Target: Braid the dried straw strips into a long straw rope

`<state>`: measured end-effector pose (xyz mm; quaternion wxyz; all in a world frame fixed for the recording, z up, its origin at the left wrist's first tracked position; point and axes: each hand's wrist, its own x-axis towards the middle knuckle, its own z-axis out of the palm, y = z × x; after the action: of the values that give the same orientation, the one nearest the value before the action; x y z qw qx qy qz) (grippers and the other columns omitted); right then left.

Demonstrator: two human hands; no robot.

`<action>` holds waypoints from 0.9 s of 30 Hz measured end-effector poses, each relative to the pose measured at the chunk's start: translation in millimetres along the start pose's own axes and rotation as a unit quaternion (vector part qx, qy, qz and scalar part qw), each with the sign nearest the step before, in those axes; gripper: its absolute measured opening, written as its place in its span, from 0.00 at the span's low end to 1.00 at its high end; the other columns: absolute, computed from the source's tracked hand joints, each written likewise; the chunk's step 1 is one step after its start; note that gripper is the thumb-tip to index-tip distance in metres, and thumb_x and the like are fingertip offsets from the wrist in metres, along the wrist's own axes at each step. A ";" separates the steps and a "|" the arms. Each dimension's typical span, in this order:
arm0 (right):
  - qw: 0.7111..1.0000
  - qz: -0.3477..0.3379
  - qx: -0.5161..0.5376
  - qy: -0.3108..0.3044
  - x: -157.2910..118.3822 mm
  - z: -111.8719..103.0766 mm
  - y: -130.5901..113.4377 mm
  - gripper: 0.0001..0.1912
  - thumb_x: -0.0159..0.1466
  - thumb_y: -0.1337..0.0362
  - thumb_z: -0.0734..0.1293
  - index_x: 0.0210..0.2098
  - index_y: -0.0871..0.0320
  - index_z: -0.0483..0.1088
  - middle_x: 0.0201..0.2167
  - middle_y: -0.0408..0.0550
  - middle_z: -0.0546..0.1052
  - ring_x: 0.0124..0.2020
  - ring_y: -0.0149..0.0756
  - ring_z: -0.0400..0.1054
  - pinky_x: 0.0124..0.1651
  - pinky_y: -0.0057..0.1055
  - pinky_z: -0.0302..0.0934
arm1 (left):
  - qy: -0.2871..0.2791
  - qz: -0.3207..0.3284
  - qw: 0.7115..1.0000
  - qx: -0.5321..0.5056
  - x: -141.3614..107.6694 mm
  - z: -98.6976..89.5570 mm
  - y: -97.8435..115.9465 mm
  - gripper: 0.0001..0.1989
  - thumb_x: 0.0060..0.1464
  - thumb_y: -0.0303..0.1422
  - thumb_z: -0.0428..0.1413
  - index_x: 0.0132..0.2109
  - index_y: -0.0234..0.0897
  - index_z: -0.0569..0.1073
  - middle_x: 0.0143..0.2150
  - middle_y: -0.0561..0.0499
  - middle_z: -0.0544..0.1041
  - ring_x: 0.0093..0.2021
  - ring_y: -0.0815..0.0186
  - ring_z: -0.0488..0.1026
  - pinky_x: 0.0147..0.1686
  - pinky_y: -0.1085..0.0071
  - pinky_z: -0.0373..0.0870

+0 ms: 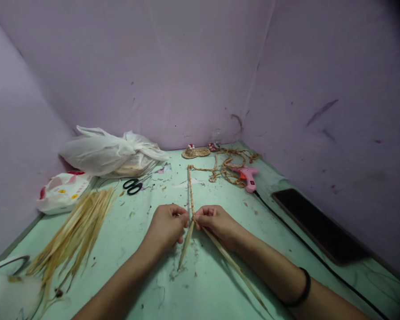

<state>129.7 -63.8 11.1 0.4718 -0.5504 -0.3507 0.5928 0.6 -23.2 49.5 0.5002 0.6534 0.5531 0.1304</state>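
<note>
1. The left hand and the right hand meet in the middle of the green table; both pinch the near end of a braided straw rope.
2. The left fingers are pressed together on the rope end; the right fingers are clamped on it too, just across from them (the two hands almost touch).
3. The rope runs straight away from the hands toward the far wall; its long line points forward, then it bends right into a loose pile near the pink glue gun.
4. Two loose straw strips stick out below the pinch; one points toward the person and a bit left, the other slants long to the right, under the right wrist.
5. Both hands are the same closeness to the rope end; neither one is nearer.
6. A bundle of straw lies to the left, well apart from the hands; black scissors sit past it, and a white plastic bag is behind them.
7. A dark phone lies off to the right; a black cord runs beside it.
</note>
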 end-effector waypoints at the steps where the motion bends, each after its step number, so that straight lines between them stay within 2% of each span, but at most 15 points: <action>1: 1.000 -0.008 0.002 -0.004 0.1 0.0 0.1 0.03 0.44 0.68 0.63 0.16 0.61 0.63 0.11 0.38 0.64 0.14 0.22 0.52 0.20 0.22 0.45 | -0.038 -0.026 0.996 -0.071 2.6 0.7 -1.3 0.08 0.44 0.33 0.50 0.29 0.32 0.70 0.16 0.55 0.65 0.12 0.74 0.57 0.13 0.77 0.51; 3: 1.000 -0.023 0.005 -0.013 0.7 0.4 0.6 0.03 0.45 0.68 0.62 0.18 0.61 0.63 0.13 0.39 0.66 0.16 0.23 0.56 0.22 0.23 0.48 | -0.111 -0.044 0.977 -0.179 5.6 3.8 -4.3 0.07 0.41 0.32 0.52 0.28 0.30 0.70 0.19 0.53 0.68 0.13 0.76 0.58 0.12 0.78 0.52; 5: 0.999 -0.032 -0.014 -0.017 2.0 0.3 1.6 0.02 0.46 0.68 0.62 0.19 0.61 0.62 0.14 0.40 0.67 0.18 0.25 0.58 0.24 0.23 0.51 | -0.140 -0.047 0.965 -0.219 7.4 6.7 -7.2 0.06 0.39 0.30 0.54 0.24 0.29 0.69 0.19 0.52 0.68 0.14 0.76 0.60 0.11 0.80 0.53; 10: 0.983 -0.081 -0.165 -0.026 4.0 -4.0 3.9 0.03 0.51 0.70 0.60 0.22 0.62 0.63 0.17 0.41 0.67 0.19 0.24 0.56 0.24 0.22 0.50 | -0.107 -0.083 0.976 -0.171 12.9 7.9 -11.3 0.03 0.37 0.27 0.52 0.21 0.31 0.66 0.13 0.54 0.64 0.11 0.74 0.58 0.09 0.78 0.52; 12: 0.958 -0.124 -0.259 -0.009 1.3 -5.3 3.4 0.03 0.51 0.70 0.59 0.23 0.62 0.64 0.18 0.42 0.67 0.20 0.25 0.56 0.24 0.22 0.49 | -0.088 -0.084 0.983 -0.136 13.3 8.4 -10.8 0.05 0.36 0.27 0.51 0.18 0.33 0.63 0.10 0.56 0.61 0.08 0.74 0.54 0.07 0.78 0.48; 15: 0.899 -0.195 -0.391 0.025 -6.0 -5.8 0.2 0.06 0.53 0.69 0.59 0.25 0.61 0.67 0.19 0.43 0.69 0.21 0.26 0.56 0.23 0.23 0.47 | -0.062 -0.068 0.988 -0.123 11.3 10.4 -8.4 0.07 0.35 0.26 0.50 0.16 0.35 0.60 0.08 0.60 0.53 0.07 0.77 0.46 0.07 0.79 0.39; 18: 0.874 -0.200 -0.440 0.034 -11.2 -7.4 -4.9 0.08 0.53 0.68 0.59 0.25 0.61 0.70 0.19 0.44 0.70 0.21 0.26 0.56 0.23 0.23 0.46 | -0.043 -0.059 0.988 -0.135 9.4 11.9 -6.6 0.03 0.34 0.24 0.50 0.18 0.33 0.63 0.09 0.61 0.53 0.08 0.80 0.45 0.09 0.79 0.37; 20: 0.879 -0.175 -0.441 0.039 -11.1 -9.6 -7.7 0.09 0.53 0.67 0.59 0.25 0.61 0.71 0.19 0.44 0.70 0.21 0.26 0.57 0.23 0.23 0.46 | -0.039 -0.057 0.989 -0.132 9.2 12.0 -6.5 0.01 0.34 0.25 0.50 0.19 0.32 0.65 0.09 0.60 0.54 0.09 0.80 0.45 0.10 0.80 0.38; 24: 0.912 -0.079 -0.399 0.049 -8.1 -10.6 -8.4 0.09 0.50 0.65 0.60 0.24 0.62 0.71 0.17 0.43 0.69 0.18 0.26 0.57 0.21 0.22 0.47 | -0.044 -0.065 0.989 -0.124 9.9 12.0 -7.6 0.01 0.33 0.26 0.50 0.18 0.33 0.64 0.10 0.60 0.54 0.09 0.80 0.46 0.10 0.79 0.38; 27: 0.913 -0.071 -0.400 0.041 -11.2 -4.2 -5.6 0.08 0.49 0.66 0.60 0.23 0.62 0.70 0.16 0.43 0.69 0.18 0.26 0.57 0.19 0.22 0.46 | -0.058 -0.075 0.986 -0.137 10.1 12.0 -9.4 0.05 0.32 0.27 0.49 0.16 0.35 0.59 0.09 0.61 0.50 0.09 0.79 0.44 0.10 0.78 0.36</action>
<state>134.3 -73.1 19.3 0.2667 -0.6905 -0.5769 0.3453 7.3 -21.7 32.6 0.6244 0.5420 0.5474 0.1290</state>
